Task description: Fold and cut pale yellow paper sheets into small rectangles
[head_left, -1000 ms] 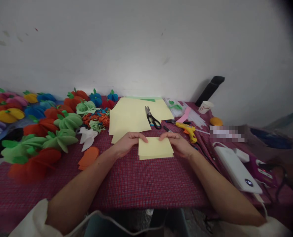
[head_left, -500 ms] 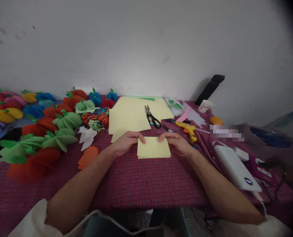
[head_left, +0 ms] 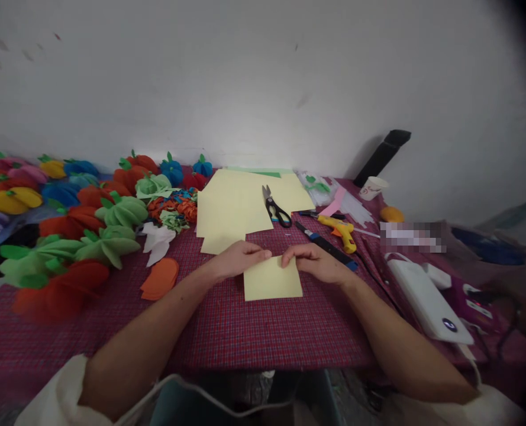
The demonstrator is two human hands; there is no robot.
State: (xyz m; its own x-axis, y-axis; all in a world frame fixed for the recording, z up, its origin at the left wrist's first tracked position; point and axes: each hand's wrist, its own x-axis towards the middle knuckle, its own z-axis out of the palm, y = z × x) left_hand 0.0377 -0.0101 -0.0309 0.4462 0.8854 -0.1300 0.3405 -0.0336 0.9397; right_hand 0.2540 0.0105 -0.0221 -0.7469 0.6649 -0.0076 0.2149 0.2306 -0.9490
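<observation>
A pale yellow rectangle of paper or felt [head_left: 273,281] is in front of me, just over the red checked cloth. My left hand [head_left: 244,258] pinches its far left edge, thumb along the top. With thumb and fingers, my right hand [head_left: 311,261] grips the far right part of the same rectangle. Whether it is one sheet or several aligned ones I cannot tell. Beyond the hands lie large pale yellow sheets [head_left: 227,204], with black-handled scissors [head_left: 276,207] resting on them. A blue and black cutter knife [head_left: 329,245] lies beside my right hand.
Felt pumpkins in several colours [head_left: 112,216] crowd the left side, near coloured scraps [head_left: 174,210] and orange cut pieces [head_left: 160,279]. To the right are a yellow glue gun [head_left: 340,231], a paper cup [head_left: 373,188], a white power bank [head_left: 429,299] and a purple power strip [head_left: 473,305].
The yellow rectangle has come slightly nearer to me, and its layered lower edge now looks like one. My hands have drawn closer together along its far edge.
</observation>
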